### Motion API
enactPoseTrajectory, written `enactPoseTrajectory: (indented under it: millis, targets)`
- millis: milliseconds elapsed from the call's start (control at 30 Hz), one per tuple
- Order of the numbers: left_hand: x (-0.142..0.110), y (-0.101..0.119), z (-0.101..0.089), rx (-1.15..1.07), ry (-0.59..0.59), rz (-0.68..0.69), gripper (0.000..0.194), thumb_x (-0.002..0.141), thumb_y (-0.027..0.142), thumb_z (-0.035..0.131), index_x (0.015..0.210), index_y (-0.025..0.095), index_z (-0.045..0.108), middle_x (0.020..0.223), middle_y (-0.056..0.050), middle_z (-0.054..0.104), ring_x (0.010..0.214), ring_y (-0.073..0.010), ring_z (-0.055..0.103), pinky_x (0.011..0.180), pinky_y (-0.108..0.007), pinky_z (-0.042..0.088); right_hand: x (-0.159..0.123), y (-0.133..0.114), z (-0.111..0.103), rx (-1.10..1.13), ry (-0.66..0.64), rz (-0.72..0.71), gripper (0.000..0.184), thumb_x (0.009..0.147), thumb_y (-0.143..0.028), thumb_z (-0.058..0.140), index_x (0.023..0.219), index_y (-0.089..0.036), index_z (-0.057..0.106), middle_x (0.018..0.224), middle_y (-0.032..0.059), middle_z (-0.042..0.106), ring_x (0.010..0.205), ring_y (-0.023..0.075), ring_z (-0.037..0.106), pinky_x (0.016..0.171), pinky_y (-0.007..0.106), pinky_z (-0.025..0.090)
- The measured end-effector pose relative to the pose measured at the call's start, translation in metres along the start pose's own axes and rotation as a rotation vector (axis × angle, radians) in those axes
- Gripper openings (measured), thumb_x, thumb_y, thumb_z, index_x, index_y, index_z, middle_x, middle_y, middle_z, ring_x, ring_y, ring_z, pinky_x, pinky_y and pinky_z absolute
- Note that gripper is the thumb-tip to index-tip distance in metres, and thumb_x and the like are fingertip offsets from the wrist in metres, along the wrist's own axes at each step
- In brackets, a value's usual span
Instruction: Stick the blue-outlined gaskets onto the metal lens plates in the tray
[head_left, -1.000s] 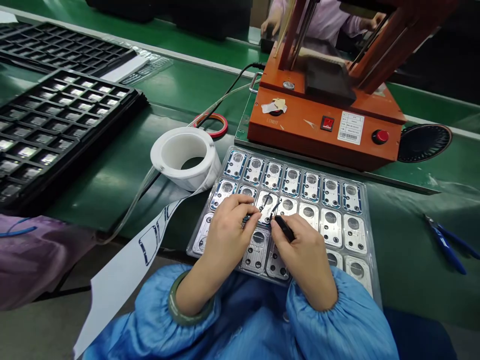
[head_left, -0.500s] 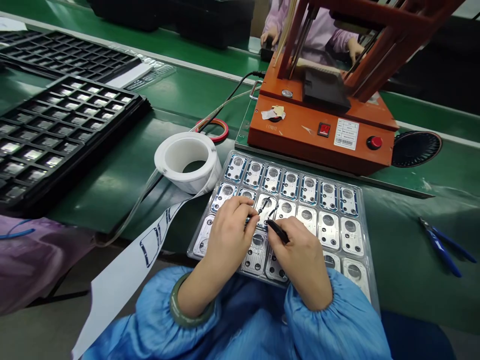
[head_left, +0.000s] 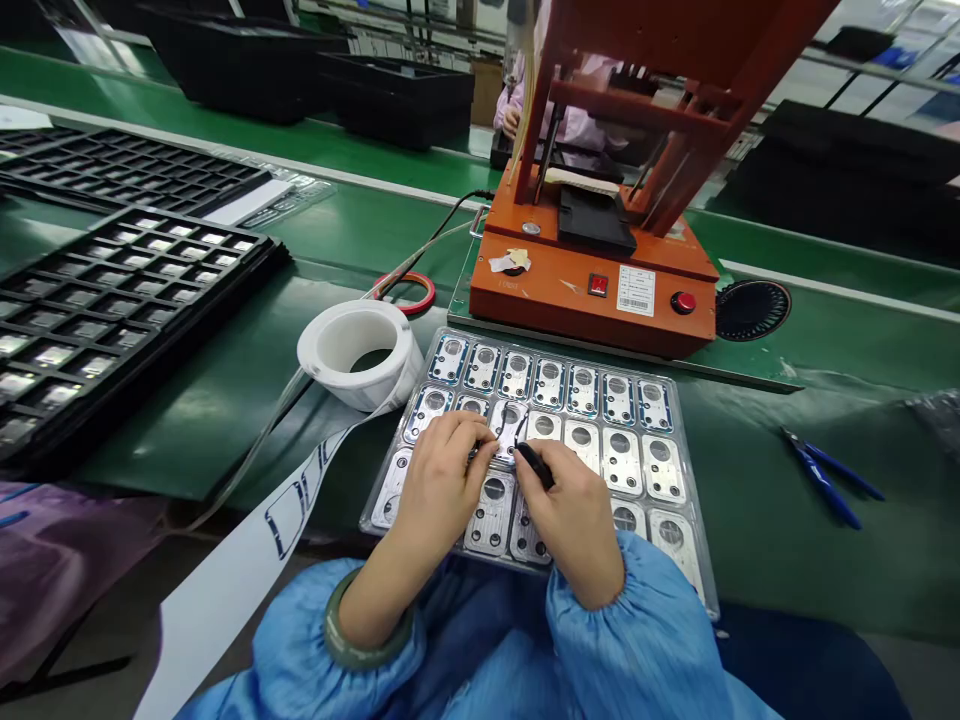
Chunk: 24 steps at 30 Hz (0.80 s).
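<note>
A clear tray [head_left: 697,560] of several small metal plates lies on the green mat before me. My left hand [head_left: 439,485] rests on the tray's left part, its fingers pinched together at a thin dark ring-shaped strip over one plate [head_left: 507,428] in the middle row. My right hand [head_left: 574,520] is closed round black tweezers [head_left: 534,464], whose tip meets the same plate. Plates in the back row [head_left: 577,388] have blue outlines. Both sleeves are blue; a green bangle sits on my left wrist.
A white roll of label tape [head_left: 358,352] stands left of the tray, its liner trailing off the table edge. An orange press [head_left: 600,270] is behind, with a red tape ring [head_left: 405,293]. Black trays [head_left: 112,300] at left, blue cutters [head_left: 821,473] right. Another person works beyond the press.
The camera has tilted up and back, so the scene sits lower and smaller. Both hands stay at the same plate, with fingers and tweezers barely shifted.
</note>
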<state>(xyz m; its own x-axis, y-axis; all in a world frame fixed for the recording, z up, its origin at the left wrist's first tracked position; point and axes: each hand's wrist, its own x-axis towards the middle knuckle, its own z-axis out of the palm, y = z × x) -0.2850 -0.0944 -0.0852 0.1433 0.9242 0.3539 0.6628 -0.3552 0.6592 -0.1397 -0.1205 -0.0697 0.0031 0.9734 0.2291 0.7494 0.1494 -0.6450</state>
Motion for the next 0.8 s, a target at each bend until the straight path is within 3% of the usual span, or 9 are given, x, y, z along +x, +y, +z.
enactPoseTrajectory:
  millis: [100,200,467,800]
  targets:
    - [-0.0008,0.002,-0.0028,-0.125,0.032,-0.018,0.006,0.089,0.021,0.051,0.087,0.021,0.057,0.089,-0.003,0.065,0.089,-0.0192,0.061,0.081,-0.034,0.048,-0.0033,-0.0005,-0.0038,0.197,0.078,-0.008,0.011,0.088,-0.022,0.052,0.093,-0.02,0.062,0.086,0.0024,0.068,0.079,0.0169,0.064,0.072,0.027,0.049]
    - [-0.0025,0.0038,-0.004,-0.214,0.028,-0.038,0.007,0.09,0.023,0.05,0.089,0.021,0.057,0.086,-0.002,0.065,0.083,-0.0169,0.062,0.075,-0.03,0.049,-0.0058,-0.0007,-0.0059,0.262,0.135,-0.021,0.01,0.088,-0.025,0.053,0.092,-0.02,0.061,0.082,0.0026,0.068,0.074,0.0165,0.063,0.069,0.027,0.052]
    - [-0.0077,0.0043,-0.0044,-0.418,0.053,-0.105,0.009,0.091,0.026,0.05,0.094,0.021,0.057,0.085,-0.001,0.064,0.079,-0.0136,0.064,0.073,-0.026,0.051,-0.0078,0.0,-0.0061,0.25,0.221,-0.109,0.008,0.088,-0.021,0.055,0.092,-0.021,0.062,0.08,0.001,0.068,0.07,0.0149,0.064,0.065,0.025,0.053]
    - [-0.01,0.0052,-0.0056,-0.489,0.097,-0.155,0.021,0.084,0.024,0.06,0.104,0.02,0.055,0.085,-0.002,0.064,0.08,-0.0145,0.065,0.077,-0.029,0.055,-0.0098,-0.0019,-0.0071,0.227,0.226,-0.17,0.009,0.088,-0.019,0.056,0.094,-0.021,0.062,0.082,0.0007,0.069,0.07,0.0147,0.066,0.065,0.025,0.055]
